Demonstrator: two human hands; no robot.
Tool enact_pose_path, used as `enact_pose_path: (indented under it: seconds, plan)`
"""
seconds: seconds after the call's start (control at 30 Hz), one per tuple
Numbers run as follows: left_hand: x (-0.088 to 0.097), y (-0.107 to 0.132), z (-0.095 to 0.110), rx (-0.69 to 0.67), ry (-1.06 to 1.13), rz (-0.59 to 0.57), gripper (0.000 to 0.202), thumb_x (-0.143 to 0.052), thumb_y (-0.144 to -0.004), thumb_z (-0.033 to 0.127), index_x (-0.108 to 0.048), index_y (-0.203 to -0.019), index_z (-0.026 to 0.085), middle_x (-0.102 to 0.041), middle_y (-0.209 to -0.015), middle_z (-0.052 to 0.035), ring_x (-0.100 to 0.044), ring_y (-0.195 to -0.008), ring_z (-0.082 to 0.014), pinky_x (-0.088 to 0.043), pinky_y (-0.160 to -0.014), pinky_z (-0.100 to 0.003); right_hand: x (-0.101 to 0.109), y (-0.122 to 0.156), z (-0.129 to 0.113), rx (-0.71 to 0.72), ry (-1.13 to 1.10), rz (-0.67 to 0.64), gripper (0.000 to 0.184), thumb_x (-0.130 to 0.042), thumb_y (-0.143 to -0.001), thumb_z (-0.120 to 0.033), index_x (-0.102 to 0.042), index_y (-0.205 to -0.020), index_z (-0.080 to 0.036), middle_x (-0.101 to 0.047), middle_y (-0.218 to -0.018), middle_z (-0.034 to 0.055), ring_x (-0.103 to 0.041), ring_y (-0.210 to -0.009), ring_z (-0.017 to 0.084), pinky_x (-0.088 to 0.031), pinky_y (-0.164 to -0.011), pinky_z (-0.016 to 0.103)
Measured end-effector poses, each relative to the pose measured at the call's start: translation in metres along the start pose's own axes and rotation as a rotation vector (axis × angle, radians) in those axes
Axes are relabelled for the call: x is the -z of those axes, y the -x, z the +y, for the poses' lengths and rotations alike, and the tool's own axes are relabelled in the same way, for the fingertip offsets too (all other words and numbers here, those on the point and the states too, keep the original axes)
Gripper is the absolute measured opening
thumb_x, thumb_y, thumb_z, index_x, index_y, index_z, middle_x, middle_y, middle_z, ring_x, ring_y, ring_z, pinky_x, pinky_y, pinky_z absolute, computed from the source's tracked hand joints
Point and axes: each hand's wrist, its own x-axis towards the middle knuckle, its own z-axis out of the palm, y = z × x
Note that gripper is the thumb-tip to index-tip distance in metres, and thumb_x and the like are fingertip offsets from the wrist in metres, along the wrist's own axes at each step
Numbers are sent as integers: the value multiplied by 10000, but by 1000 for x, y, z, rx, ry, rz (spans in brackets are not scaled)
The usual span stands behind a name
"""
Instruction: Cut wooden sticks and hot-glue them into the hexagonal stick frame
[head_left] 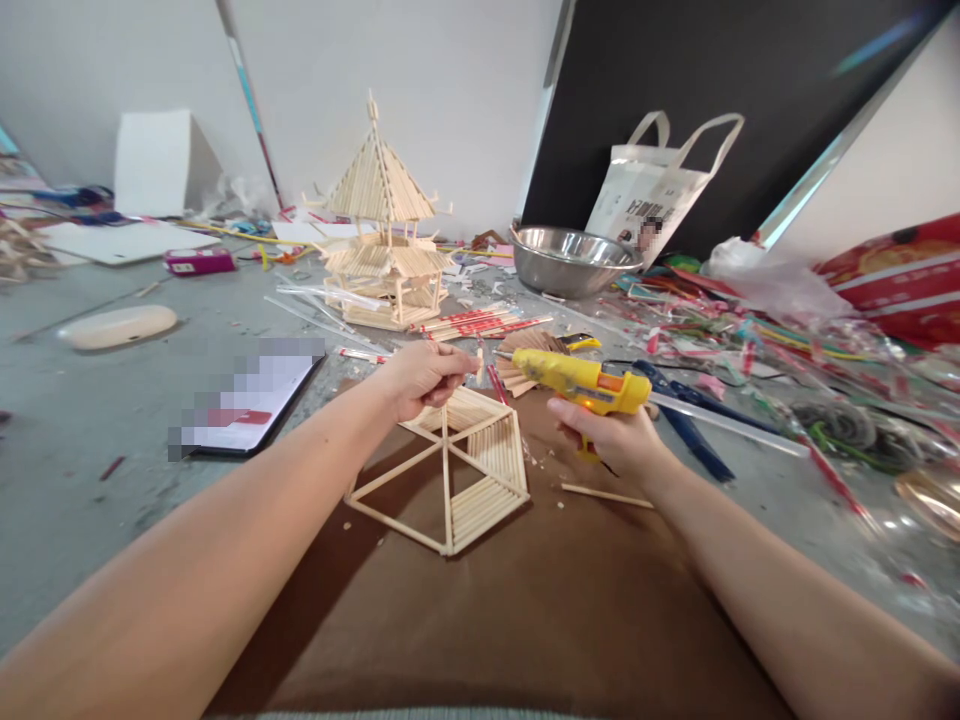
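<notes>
Two hands work over a hexagonal stick frame [450, 465]: left hand [424, 378], at twelve o'clock, pinches a short stick [480, 362]; right hand [615, 435], at two o'clock, grips a yellow glue gun [581, 382], nozzle pointing nine o'clock.

Looks like a makeshift hobby workshop on a bare floor [90, 420]: a stick pagoda model [384, 235] is parked by the wall [465, 90], wrappers and offcuts [720, 330] are scattered everywhere, and a glue gun [581, 382] is held beside a half-built stick roof [487, 450].

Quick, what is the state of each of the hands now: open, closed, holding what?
Left hand: closed, pinching a short wooden stick.
Right hand: closed on the yellow glue gun.
</notes>
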Motion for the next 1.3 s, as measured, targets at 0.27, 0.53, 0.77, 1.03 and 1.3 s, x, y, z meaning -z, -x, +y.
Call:
enact_pose_path:
  seconds: [0.27,0.53,0.77,1.03,1.3]
  plan:
    - [-4,4,-1,-106,-92,-47,204,-686,-566,268,-552,-570,115,-389,-339,65,-262,-288,-7,-129,-305,-160,3,-2,-2,-171,-86,4,209,-602,-612,-377,-504,-579,-195,-471,-434,-38,-398,-342,72,-308,-329,214]
    - [-3,3,-1,-125,-96,-52,224,-695,-554,284,-557,-576,109,-399,-344,65,-270,-299,-5,-132,-310,-158,4,-2,-2,-181,-99,12,252,-608,-608,-401,-500,-585,-174,-481,-449,-38,-408,-356,61,-310,-345,203]
    - [-3,3,-1,-125,-106,-58,257,-708,-535,304,-553,-572,102,-403,-345,65,-271,-306,-2,-136,-314,-155,4,-2,-3,-177,-80,5,240,-603,-606,-392,-489,-577,-183,-464,-420,-36,-397,-344,69,-294,-337,210]
    - [-4,3,-1,-124,-144,-38,256,-704,-541,311,-559,-586,105,-403,-349,67,-273,-310,-2,-132,-319,-159,5,-2,-4,-199,-87,-23,240,-592,-616,-394,-489,-576,-180,-450,-397,-41,-380,-326,62,-286,-319,202]
    - [-1,2,-2,-133,-160,-48,272,-706,-539,328,-563,-599,104,-405,-357,66,-273,-313,-2,-129,-321,-160,6,-1,-3,-192,-69,-31,248,-586,-618,-400,-489,-580,-175,-448,-385,-47,-376,-309,59,-290,-308,197]
